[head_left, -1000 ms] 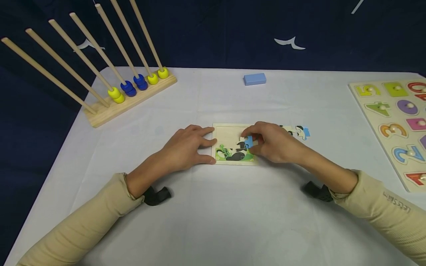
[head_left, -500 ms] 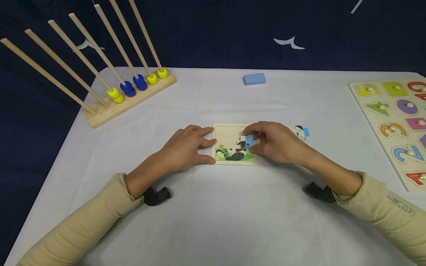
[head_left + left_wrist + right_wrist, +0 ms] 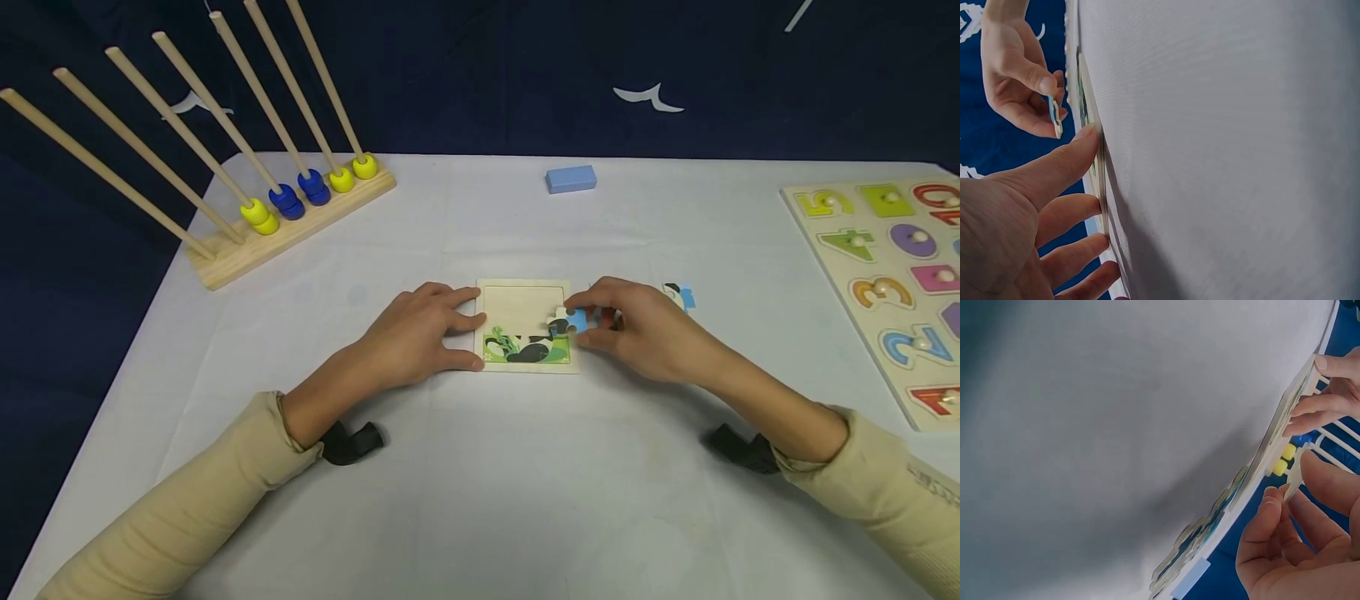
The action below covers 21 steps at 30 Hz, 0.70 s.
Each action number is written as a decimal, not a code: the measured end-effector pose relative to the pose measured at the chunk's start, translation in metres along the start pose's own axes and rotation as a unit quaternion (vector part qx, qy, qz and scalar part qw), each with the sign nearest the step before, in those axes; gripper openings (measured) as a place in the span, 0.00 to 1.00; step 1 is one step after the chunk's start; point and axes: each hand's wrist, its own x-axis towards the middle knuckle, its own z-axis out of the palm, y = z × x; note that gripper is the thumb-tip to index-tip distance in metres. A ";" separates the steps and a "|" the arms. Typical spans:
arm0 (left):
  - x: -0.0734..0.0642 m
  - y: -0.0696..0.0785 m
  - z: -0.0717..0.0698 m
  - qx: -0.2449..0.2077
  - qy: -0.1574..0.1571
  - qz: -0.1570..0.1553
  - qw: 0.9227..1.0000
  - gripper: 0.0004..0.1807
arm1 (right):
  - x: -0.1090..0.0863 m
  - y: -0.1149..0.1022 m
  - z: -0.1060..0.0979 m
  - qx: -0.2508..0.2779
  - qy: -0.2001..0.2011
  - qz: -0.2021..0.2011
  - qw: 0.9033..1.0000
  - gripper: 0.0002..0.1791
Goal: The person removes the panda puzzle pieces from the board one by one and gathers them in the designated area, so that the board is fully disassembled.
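- Two bare hands work over one pale wooden rectangular puzzle tray (image 3: 521, 307) on the white-covered counter (image 3: 465, 500).
- One left hand (image 3: 416, 335), its fingers spread and relaxed, touches the tray's left edge with thumb and fingertips.
- One right hand (image 3: 651, 335) pinches one blue, black and white jigsaw piece (image 3: 576, 317) between thumb and fingers, raised over the tray's right side; the grip partly covers it.
- One panda picture strip fills the tray's bottom row; its piece count is hard to make out.
- At least one loose blue, white and black piece (image 3: 681, 295) lies beyond the right hand, which hides its neighbours; from the right wrist, pieces overlap too closely to count.
- Seven wooden rods stand on one abacus base (image 3: 300, 230), bearing four yellow and four blue beads.
- One blue rectangular block (image 3: 571, 179) lies behind.
- One wooden number board (image 3: 862, 258) is cut off at right.
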 end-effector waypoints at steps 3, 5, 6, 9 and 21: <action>0.000 -0.001 0.001 -0.001 0.002 0.001 1.000 0.33 | -0.004 0.001 -0.001 0.008 0.004 0.002 1.000 0.18; 0.000 -0.001 0.001 -0.002 0.003 0.002 1.000 0.33 | -0.006 0.002 -0.002 0.016 0.010 0.004 1.000 0.18; 0.000 -0.001 0.001 -0.002 0.003 0.002 1.000 0.33 | -0.008 0.003 -0.002 0.020 0.012 0.005 1.000 0.19; -0.001 -0.001 0.001 -0.002 0.004 0.002 1.000 0.33 | -0.012 0.006 -0.005 0.030 0.019 0.006 0.999 0.19; -0.001 0.000 0.001 -0.007 0.003 -0.002 1.000 0.33 | -0.029 0.020 -0.016 0.007 0.042 0.005 0.999 0.18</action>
